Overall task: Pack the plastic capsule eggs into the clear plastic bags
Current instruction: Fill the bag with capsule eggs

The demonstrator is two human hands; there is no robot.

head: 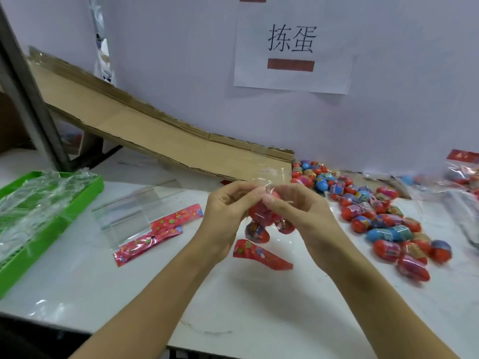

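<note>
We've got both hands up over the white table [233, 301], working one clear bag [269, 177] between them. Left hand [228, 211] has its fingers curled in, pinching the bag film at its upper edge; right hand [298, 211] pinches the same film from the other side, thumb and forefinger pressed onto it just over a red egg [261, 211] already inside. Two more eggs [256, 231] hang lower in the bag, and its red printed header [261, 252] trails down toward the table. We can't tell whether the mouth is being opened or closed. Handling-wise, we'd judge the eggs as light, rigid, smooth shells: they'll roll and slip, so cup each round the middle, not by the tip. The film is thin, limp and slick, holds no shape of its own, so we need a pinch on each lip of the mouth to keep it open, and some support under the load so the eggs don't swing. Loose egg pile [383, 216] sits right of the hands, near the wall and spreading forward. Spare empty bags [134, 216] lie flat to the left, beside the green tray [85, 193]. A cardboard sheet [145, 130] leans along the back wall.
</note>
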